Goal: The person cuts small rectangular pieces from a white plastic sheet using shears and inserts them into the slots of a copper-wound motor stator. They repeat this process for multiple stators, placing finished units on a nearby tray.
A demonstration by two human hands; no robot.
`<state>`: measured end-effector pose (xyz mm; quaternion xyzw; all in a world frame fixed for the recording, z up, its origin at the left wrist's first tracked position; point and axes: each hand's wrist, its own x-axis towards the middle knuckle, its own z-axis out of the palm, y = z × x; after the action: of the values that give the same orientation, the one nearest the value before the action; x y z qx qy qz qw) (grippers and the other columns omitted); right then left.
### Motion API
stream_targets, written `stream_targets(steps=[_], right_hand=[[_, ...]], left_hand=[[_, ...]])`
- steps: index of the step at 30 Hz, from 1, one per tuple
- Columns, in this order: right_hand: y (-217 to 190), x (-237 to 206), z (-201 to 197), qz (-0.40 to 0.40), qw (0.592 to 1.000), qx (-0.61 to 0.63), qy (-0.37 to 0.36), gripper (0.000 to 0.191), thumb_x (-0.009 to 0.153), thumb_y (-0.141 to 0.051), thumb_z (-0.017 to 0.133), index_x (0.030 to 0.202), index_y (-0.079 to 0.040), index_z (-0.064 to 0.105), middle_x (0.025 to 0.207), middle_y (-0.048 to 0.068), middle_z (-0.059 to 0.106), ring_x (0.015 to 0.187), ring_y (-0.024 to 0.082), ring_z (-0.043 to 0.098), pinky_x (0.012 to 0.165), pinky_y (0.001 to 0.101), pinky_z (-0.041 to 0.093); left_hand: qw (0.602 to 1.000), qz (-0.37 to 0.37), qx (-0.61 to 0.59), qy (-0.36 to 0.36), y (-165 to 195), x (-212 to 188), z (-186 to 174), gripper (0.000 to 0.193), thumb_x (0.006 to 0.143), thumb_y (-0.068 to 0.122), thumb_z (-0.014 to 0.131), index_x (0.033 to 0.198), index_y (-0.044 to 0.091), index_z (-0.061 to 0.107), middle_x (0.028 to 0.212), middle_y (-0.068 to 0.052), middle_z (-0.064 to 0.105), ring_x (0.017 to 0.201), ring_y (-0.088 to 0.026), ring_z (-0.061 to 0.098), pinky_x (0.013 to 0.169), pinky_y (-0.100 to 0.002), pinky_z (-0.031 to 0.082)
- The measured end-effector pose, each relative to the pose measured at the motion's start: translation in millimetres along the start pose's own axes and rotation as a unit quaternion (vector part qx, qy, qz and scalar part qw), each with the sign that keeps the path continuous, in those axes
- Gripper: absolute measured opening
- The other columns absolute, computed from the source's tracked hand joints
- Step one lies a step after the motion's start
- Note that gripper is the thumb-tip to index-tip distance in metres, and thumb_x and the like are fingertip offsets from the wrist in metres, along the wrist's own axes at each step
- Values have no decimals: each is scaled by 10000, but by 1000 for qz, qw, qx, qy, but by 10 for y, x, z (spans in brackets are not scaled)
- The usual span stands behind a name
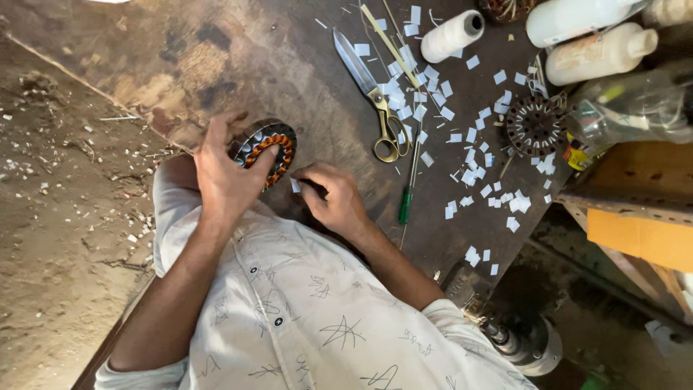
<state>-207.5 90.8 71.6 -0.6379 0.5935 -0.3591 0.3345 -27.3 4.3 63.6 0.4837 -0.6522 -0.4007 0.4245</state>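
Observation:
My left hand (224,173) grips a round motor stator (268,148) with orange copper windings, holding it against the dark wooden bench (289,58) near its edge. My right hand (333,201) sits just right of the stator, fingers pinched on a small white paper slip (294,185) beside the windings. Both forearms reach out from my white patterned shirt.
Scissors with yellow handles (377,97), a green-handled screwdriver (407,196), a white thread spool (452,34), many white paper slips (469,155), a bare dark stator core (535,126) and white bottles (599,52) lie to the right. Dirt floor (58,217) is on the left.

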Motion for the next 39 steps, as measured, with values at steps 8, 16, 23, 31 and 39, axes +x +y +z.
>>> stream_targets(steps=[8, 16, 23, 31, 39], right_hand=[[31, -26, -97, 8, 1000, -3, 16, 202, 859, 25, 672, 1053, -14, 711, 981, 139, 714, 914, 316, 711, 799, 392, 559], [-137, 47, -78, 55, 998, 34, -16, 229, 914, -6, 658, 1135, -35, 711, 1005, 145, 699, 921, 308, 706, 798, 389, 566], [-46, 97, -157, 41, 998, 50, 12, 228, 911, 14, 644, 1124, -33, 712, 1040, 125, 711, 947, 293, 709, 806, 377, 571], [48, 256, -226, 63, 996, 50, 47, 187, 915, 41, 656, 1071, -32, 730, 976, 108, 698, 901, 263, 700, 762, 350, 558], [14, 408, -219, 41, 995, 72, 58, 209, 923, 56, 648, 1092, -38, 728, 1019, 100, 707, 937, 242, 707, 799, 332, 568]], left_hand=[[996, 7, 10, -85, -33, 306, -199, 625, 785, 13, 924, 1329, -11, 617, 985, -133, 753, 888, -159, 733, 776, -279, 582], [969, 71, 30, -236, -5, 1479, -169, 661, 742, 18, 935, 1328, -14, 633, 994, -138, 753, 878, -144, 733, 728, -274, 579], [942, 109, 10, -316, -17, 2070, 170, 669, 701, -70, 846, 1341, -29, 655, 1047, -142, 758, 948, -187, 728, 820, -295, 574], [897, 153, 72, -408, -86, 2420, 395, 603, 723, 42, 748, 1318, -17, 670, 1093, -167, 745, 955, -297, 706, 824, -448, 574], [911, 342, 53, -225, 2, 2345, 544, 457, 907, 201, 750, 1281, -47, 662, 1191, -189, 719, 1119, -361, 679, 1085, -508, 480]])
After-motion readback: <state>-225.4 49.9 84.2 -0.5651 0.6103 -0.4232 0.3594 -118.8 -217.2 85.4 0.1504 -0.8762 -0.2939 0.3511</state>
